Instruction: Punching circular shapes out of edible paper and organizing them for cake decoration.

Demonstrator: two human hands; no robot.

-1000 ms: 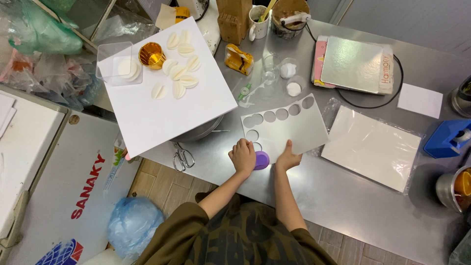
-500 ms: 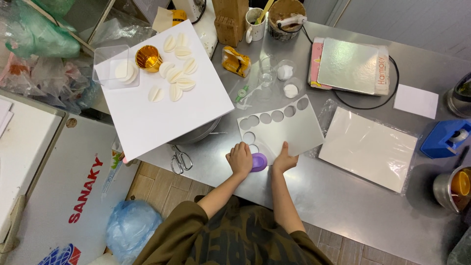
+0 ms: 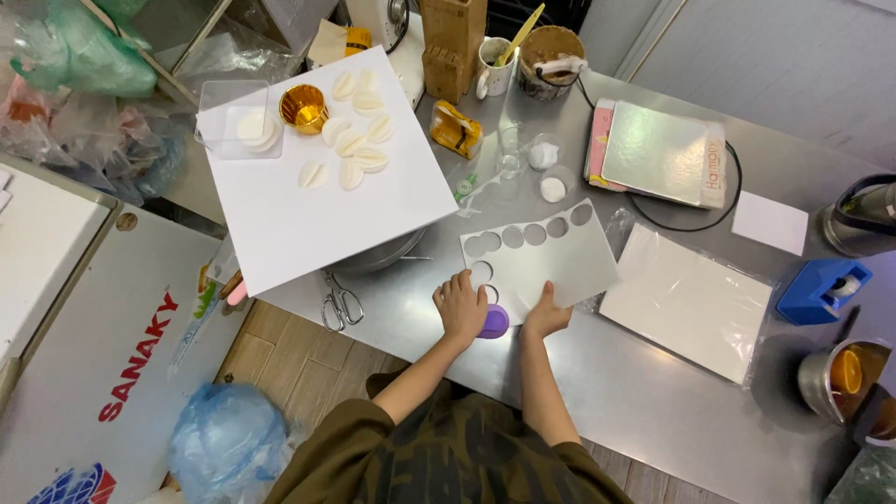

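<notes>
Head view: left hand (image 3: pixel 460 305) is pressing a purple round cutter (image 3: pixel 494 321), grip closed on it, into the white sheet (image 3: pixel 551 261) at the counter's (image 3: pixel 653 411) near edge; right hand (image 3: pixel 545 317) is lying open, flat, pinning the sheet. Pressure should be kept even, beside the existing holes.

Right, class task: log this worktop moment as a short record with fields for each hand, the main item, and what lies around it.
left hand: pressing on a purple round cutter
right hand: flat on the sheet's near edge, holding it down
sheet: thin grey-white, row of round holes along its far edge
left of it: scissors, white board with pale cut discs
right of it: blue tape dispenser
surface: steel table
</notes>
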